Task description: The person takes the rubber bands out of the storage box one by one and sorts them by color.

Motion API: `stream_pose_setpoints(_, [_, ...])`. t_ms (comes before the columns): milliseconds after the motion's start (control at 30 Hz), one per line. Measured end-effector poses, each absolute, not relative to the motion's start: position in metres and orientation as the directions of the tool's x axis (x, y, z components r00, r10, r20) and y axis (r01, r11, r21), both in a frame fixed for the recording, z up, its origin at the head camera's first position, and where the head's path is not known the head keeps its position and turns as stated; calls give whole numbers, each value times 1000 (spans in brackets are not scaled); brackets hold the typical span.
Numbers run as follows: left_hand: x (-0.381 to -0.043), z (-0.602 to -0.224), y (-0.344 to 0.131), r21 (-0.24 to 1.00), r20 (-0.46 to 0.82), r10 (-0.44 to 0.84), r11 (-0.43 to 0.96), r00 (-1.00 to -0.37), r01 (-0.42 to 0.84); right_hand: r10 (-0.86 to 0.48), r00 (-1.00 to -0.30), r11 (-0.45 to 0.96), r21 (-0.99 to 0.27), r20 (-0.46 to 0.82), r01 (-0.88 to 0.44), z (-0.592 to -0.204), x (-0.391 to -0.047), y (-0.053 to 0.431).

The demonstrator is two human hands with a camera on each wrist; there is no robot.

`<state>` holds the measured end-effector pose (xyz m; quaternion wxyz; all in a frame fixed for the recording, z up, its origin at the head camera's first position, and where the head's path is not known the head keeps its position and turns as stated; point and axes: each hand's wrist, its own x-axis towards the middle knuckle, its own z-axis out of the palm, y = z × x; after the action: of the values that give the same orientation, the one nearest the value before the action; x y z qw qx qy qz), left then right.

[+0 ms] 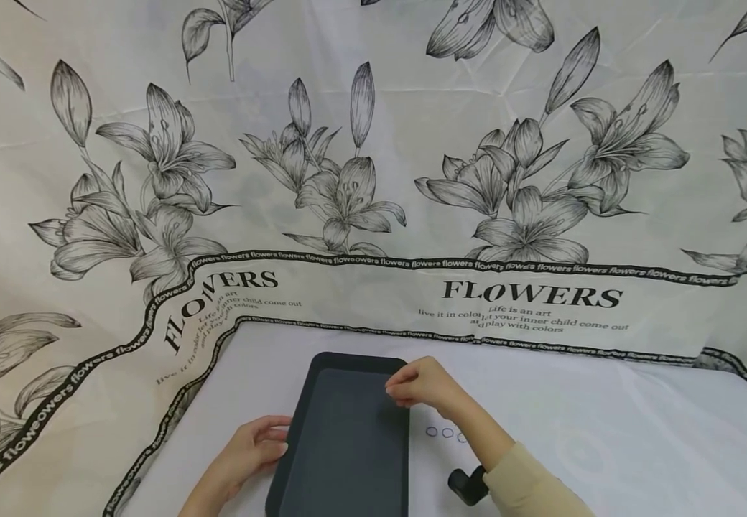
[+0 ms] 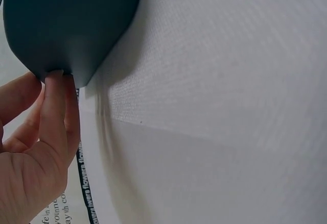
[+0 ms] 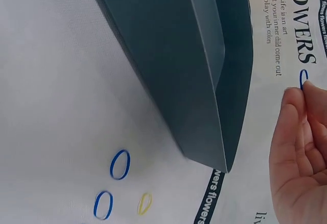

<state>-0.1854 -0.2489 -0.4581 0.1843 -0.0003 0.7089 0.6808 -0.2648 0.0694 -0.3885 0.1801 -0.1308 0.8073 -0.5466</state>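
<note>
A dark grey, shallow rectangular tray [image 1: 354, 445] stands between both hands, its long side running away from me. My left hand [image 1: 247, 456] holds the tray's left edge, thumb near the rim; in the left wrist view its fingertips [image 2: 53, 78] press the outer wall. My right hand [image 1: 428, 388] is over the tray's far right corner. Between thumb and fingertips it pinches a thin blue ring like a rubber band [image 3: 303, 76], partly hidden by the fingers. On the white cloth, right of the tray, lie more blue rings [image 3: 120, 164] and a yellow ring [image 3: 145, 203].
A white cloth [image 1: 606, 424] covers the table. Behind it hangs a curtain [image 1: 412, 215] with lily drawings and a printed "FLOWERS" border. A black rounded piece [image 1: 467, 486] shows beside the right sleeve [image 1: 535, 485].
</note>
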Motion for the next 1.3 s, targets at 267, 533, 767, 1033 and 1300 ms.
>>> stream_pose_setpoints(267, [-185, -458, -248, 967, -253, 230, 70, -940, -244, -378, -917, 357, -934, -123, -22, -384, -265, 83])
stream_pose_setpoints(533, [-184, -460, -247, 968, -251, 238, 64, -938, -243, -379, -918, 358, -933, -119, -27, -383, -262, 95])
stream_pose_setpoints(767, [-185, -461, -248, 965, -263, 237, 63, -935, -255, -381, -917, 351, -936, -119, -25, -385, -260, 106])
stream_pose_setpoints(1033, [-187, -461, -249, 961, -276, 240, 40, -931, -275, -355, -926, 352, -936, -130, -4, -391, -258, 126])
stream_pose_setpoints(1300, [-185, -461, -249, 960, -281, 237, 49, -930, -277, -313, -937, 382, -924, -155, 25, -394, -254, 148])
